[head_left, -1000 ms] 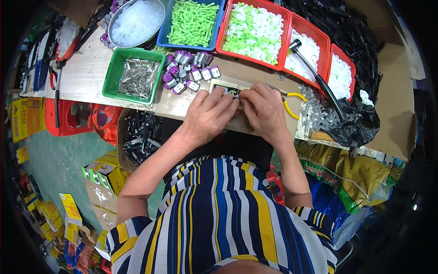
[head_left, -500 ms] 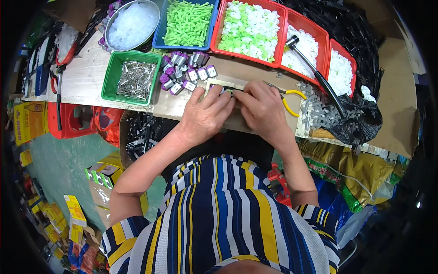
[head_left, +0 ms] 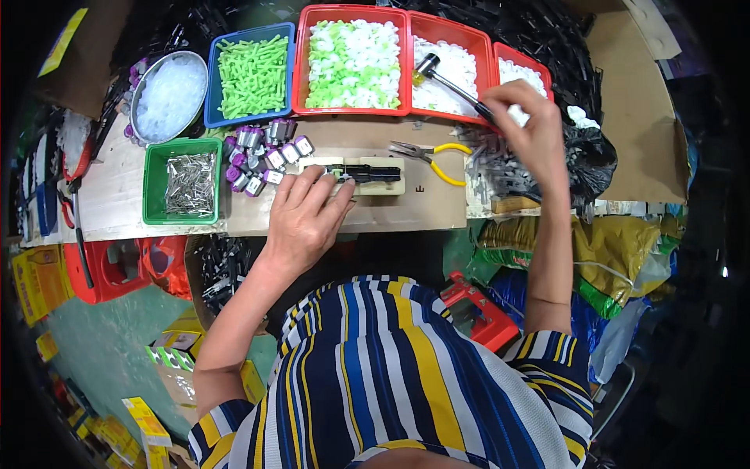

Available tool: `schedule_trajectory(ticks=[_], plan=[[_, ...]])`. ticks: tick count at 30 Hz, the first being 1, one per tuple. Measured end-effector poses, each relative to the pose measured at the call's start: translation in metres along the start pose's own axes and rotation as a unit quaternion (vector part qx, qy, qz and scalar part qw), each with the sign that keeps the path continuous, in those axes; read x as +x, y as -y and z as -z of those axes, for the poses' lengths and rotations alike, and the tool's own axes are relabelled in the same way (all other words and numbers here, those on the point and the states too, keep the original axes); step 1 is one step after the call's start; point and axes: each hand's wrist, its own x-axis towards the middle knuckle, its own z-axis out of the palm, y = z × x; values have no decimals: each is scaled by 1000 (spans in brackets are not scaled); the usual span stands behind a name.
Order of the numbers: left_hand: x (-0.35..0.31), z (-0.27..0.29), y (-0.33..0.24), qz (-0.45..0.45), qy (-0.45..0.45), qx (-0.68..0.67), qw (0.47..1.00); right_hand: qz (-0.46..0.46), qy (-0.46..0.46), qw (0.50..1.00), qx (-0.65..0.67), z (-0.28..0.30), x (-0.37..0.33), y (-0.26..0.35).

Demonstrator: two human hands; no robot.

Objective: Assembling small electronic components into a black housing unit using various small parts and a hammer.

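Plainly, left fingers [head_left: 305, 190] at cream fixture [head_left: 380, 189], dark print [head_left: 419, 188] beside

From my remote station I can make out one crisp dark printed character on the brown cardboard sheet [head_left: 445, 207] covering part of the desk [head_left: 117, 221], sitting toward the sheet's near edge and turned on its side to my view. Small dark marks show on the pale faces of the purple-and-grey pieces [head_left: 275, 159], but they are too tiny for me to read. I also see print on the yellow box [head_left: 33, 288] at far left and on the yellow-and-white carton [head_left: 147, 422] at lower left, bent and blurred beyond reading.
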Motion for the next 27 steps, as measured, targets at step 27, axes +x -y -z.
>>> schedule_trajectory(ticks=[27], plan=[[-21,102,120,271,91,150,946,-100,132,979,-121,12,10,-108]])
